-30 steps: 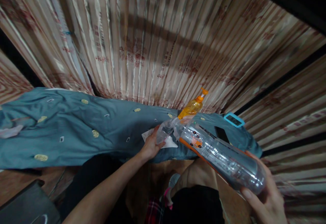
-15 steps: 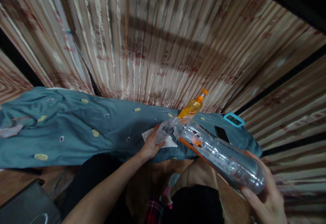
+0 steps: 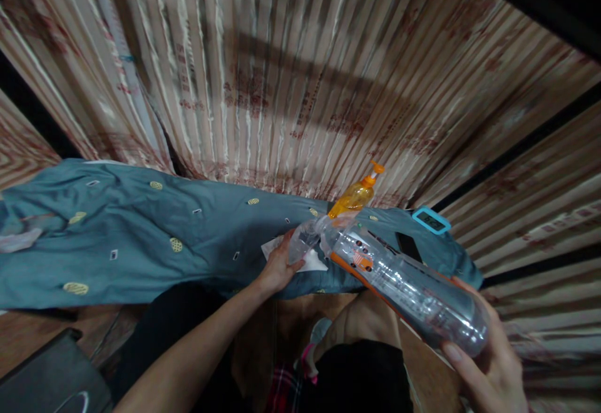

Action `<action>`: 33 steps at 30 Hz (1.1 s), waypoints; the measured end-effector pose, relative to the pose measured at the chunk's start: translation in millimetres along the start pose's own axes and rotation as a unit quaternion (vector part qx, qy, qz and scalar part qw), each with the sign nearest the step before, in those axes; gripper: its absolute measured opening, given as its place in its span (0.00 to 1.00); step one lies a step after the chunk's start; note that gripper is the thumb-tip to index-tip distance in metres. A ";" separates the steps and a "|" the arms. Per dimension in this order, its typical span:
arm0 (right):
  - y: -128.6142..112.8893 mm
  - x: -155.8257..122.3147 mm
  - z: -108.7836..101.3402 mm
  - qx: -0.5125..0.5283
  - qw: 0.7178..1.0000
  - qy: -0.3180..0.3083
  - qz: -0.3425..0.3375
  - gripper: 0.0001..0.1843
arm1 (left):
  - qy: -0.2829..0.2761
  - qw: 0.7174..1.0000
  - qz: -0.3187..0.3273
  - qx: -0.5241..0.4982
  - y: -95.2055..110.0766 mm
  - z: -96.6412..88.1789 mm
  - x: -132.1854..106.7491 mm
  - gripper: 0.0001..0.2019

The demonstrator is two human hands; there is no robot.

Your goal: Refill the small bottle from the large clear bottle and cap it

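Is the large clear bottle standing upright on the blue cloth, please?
No, the right hand holds the bottle tilted, its neck toward a small clear container in the left hand.

Ahead of you, a teal cloth (image 3: 141, 244) lies at nine o'clock, an orange pump bottle (image 3: 357, 195) stands at one o'clock, a blue-framed clock (image 3: 431, 220) and black phone (image 3: 407, 247) at two, and a striped curtain (image 3: 282, 75) at twelve.

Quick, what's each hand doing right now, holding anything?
Left hand: closed around a small clear plastic container.
Right hand: closed around the base of a large clear plastic bottle, tilted toward that container.
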State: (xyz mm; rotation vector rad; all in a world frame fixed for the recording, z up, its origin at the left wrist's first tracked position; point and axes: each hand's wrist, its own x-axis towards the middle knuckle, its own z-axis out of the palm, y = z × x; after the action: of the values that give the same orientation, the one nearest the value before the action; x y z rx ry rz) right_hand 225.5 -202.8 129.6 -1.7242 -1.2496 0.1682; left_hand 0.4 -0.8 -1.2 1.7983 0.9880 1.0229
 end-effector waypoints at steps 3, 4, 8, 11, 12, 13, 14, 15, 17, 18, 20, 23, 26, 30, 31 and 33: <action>-4.3 -0.1 0.5 0.006 1.000 0.001 0.012 0.43 | 0.000 1.000 0.003 0.000 -1.0 0.2 0.2 0.36; -4.1 -0.1 0.4 0.009 1.000 0.001 0.014 0.43 | -0.001 1.000 0.003 0.000 -1.3 0.3 0.2 0.36; 4.1 0.3 -0.7 0.010 1.000 0.003 0.000 0.42 | -0.003 1.000 0.001 0.000 -1.5 0.4 0.2 0.36; 13.9 1.3 -2.7 -0.006 1.000 0.007 -0.014 0.41 | -0.003 1.000 -0.006 0.003 -1.1 0.4 -0.1 0.36; 16.8 1.7 -3.5 -0.011 1.000 0.008 -0.018 0.41 | -0.004 1.000 -0.007 0.003 -1.1 0.4 -0.1 0.36; 19.3 2.1 -4.3 -0.014 1.000 0.007 -0.020 0.41 | -0.004 1.000 -0.007 0.004 -1.2 0.5 -0.1 0.36; 21.2 2.4 -5.2 -0.014 1.000 0.006 -0.021 0.41 | -0.004 1.000 -0.006 0.004 -1.3 0.6 -0.1 0.36; 22.4 2.7 -5.9 -0.011 1.000 0.001 -0.019 0.41 | -0.003 1.000 -0.006 0.004 -1.4 0.7 -0.1 0.36; 23.0 2.9 -6.9 -0.003 1.000 -0.010 -0.011 0.42 | -0.003 1.000 -0.008 0.004 -1.7 0.8 -0.1 0.36; 22.6 2.9 -7.1 -0.002 1.000 -0.011 -0.009 0.41 | -0.004 1.000 -0.008 0.003 -1.8 0.8 -0.1 0.36; 21.2 2.8 -7.0 -0.002 1.000 -0.009 -0.012 0.41 | -0.003 1.000 -0.008 -0.002 -1.8 0.9 -0.2 0.37; 19.5 3.2 -6.4 -0.005 1.000 -0.011 -0.009 0.40 | 0.004 1.000 -0.005 -0.007 -1.8 0.9 -0.4 0.37; 20.0 4.4 -6.8 -0.006 1.000 -0.009 -0.007 0.40 | 0.007 1.000 -0.006 -0.013 -2.0 1.0 -0.3 0.37; 24.2 5.8 -9.9 -0.009 1.000 -0.019 -0.002 0.40 | 0.004 1.000 -0.002 -0.008 -2.5 0.9 0.0 0.37; 25.2 5.9 -10.5 -0.009 1.000 -0.023 -0.002 0.40 | 0.002 1.000 0.000 -0.006 -2.8 0.8 0.1 0.37; 26.2 5.8 -10.6 -0.008 1.000 -0.022 -0.004 0.40 | 0.001 1.000 0.000 -0.006 -3.6 0.8 0.3 0.37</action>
State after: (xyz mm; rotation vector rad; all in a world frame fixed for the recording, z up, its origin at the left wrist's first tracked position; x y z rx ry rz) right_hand 251.7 -204.9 117.8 -1.7363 -1.2932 0.1933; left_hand 0.4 0.5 -4.7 1.7871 0.9811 1.0285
